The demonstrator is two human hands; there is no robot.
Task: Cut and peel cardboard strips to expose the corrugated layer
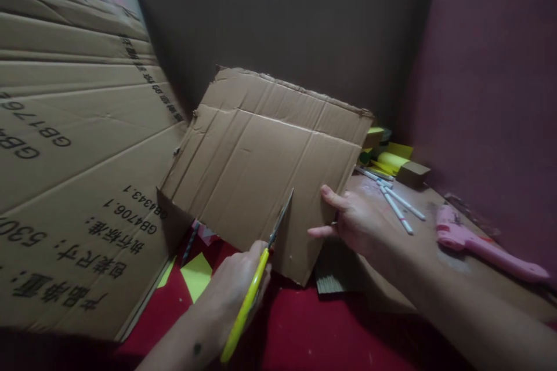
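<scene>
A creased brown cardboard sheet stands tilted in the middle of the view. My left hand is closed on yellow-handled scissors. Their blades cut up into the sheet's lower edge. My right hand grips the sheet's lower right edge, with the thumb on the front face and the fingers partly behind it.
A large printed cardboard box panel fills the left side. On the right lie white pens, a pink glue gun, yellow paper rolls and a small brown box. Yellow paper scraps lie on the red surface.
</scene>
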